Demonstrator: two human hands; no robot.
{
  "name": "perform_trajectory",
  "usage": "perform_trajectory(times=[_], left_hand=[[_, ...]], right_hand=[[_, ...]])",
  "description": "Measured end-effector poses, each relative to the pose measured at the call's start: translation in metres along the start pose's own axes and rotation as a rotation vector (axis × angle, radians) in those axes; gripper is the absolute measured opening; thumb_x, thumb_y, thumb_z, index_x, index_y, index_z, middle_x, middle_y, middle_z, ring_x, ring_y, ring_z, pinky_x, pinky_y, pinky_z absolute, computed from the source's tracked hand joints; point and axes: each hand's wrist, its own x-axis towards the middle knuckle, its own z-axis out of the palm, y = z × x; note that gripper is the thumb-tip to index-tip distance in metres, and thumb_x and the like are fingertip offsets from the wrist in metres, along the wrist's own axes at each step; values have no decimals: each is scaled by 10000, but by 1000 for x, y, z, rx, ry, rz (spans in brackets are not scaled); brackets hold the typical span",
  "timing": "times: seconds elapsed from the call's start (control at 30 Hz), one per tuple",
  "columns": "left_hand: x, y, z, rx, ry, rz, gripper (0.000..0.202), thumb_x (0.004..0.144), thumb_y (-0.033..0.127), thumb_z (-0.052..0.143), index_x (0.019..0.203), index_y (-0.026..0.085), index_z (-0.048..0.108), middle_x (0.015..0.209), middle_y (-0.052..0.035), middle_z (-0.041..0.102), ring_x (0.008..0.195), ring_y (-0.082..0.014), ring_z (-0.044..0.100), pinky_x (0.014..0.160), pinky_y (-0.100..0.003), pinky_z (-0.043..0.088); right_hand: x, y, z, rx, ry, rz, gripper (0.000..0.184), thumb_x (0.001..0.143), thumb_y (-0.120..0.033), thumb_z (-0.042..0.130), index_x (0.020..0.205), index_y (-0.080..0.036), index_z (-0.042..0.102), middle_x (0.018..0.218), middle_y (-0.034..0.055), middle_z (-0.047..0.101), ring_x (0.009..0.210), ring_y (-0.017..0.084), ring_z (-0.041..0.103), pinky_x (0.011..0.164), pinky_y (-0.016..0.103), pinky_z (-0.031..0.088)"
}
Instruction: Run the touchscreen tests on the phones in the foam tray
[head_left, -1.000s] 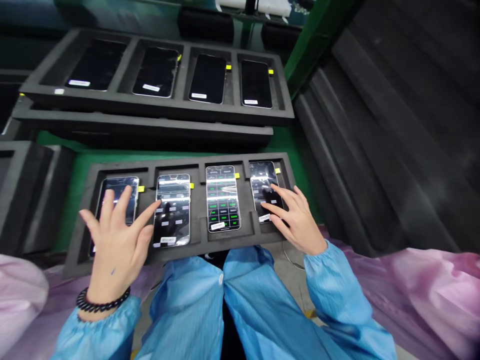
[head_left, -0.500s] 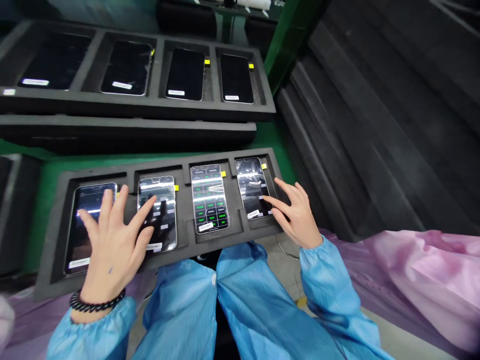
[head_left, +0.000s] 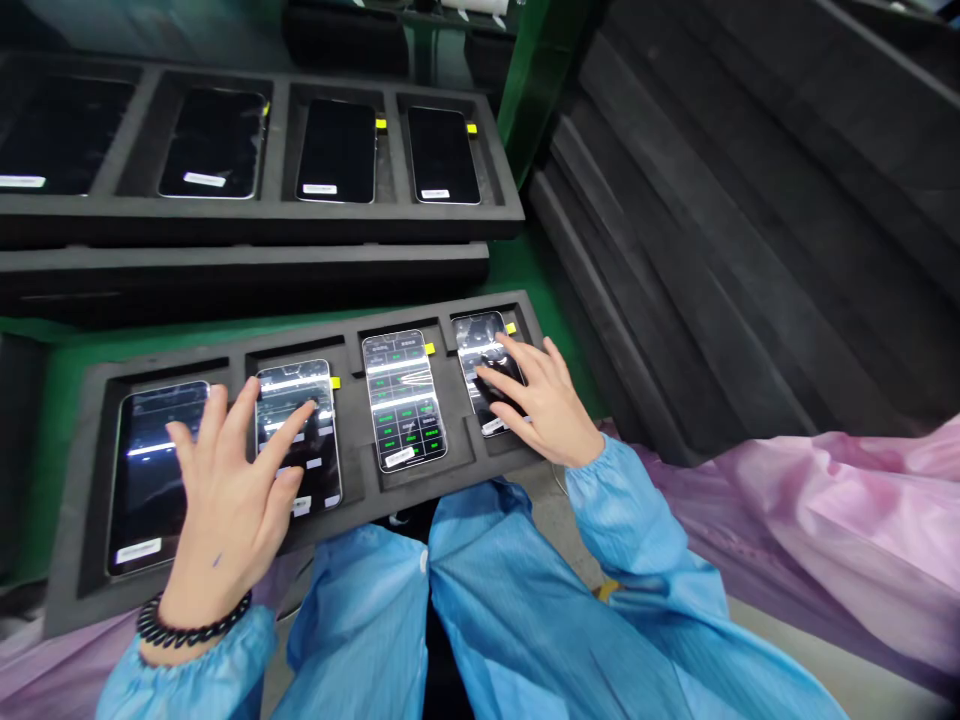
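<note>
Phones sit in the foam tray (head_left: pixel 67 480) under both hands: the right hand (head_left: pixel 544 405), fingers spread, has moved onto the rightmost phone (head_left: pixel 484 370), while the left hand (head_left: pixel 225 490), open, thumb-taps the second phone (head_left: pixel 298 435), gripping nothing.

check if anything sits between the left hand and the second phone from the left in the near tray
Nothing visible does. The left hand is spread over the near foam tray, its thumb already at the screen of the second phone, with no object between them. The right hand covers the rightmost phone.
</note>
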Motion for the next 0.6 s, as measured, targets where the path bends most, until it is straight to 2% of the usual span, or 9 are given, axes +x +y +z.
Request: perform_trajectory(times=[0.1,0.27,0.43,0.6], left_hand=[[-5,-3,-1,-35,-4,10,626,1011,242,348,1574,480,217,1725,-13,87,1586,-401,65,1213,-763,62],[-19,-4,-8,-90,46,-56,627,1004,247,324,1536,567,234,1712,95,131,1589,-358,102,1246,-720,34],[-30,-5,-11,-122,97,-98,612,985,282,315,1505,603,278,1689,180,164,1584,-347,130,1263,-695,31],[-35,-6,-12,-108,120,-131,615,968,305,308,1497,618,279,1671,236,174,1581,-331,152,1290,-647,54]], right_hand=[[2,-4,-2,25,-16,-64,388,1043,-375,450,1346,-236,649,1613,139,410,1431,307,428,1239,638,228],[-21,-2,-10,138,109,-160,322,1036,-311,465,1103,-269,777,1521,104,532,1391,262,480,1233,587,271],[-39,-2,-9,123,20,-200,318,1029,-303,469,1154,-269,759,1533,106,528,1370,259,502,1206,594,322],[-51,5,-8,117,79,-126,308,1018,-269,487,1161,-272,760,1530,101,531,1362,261,507,1198,597,331]])
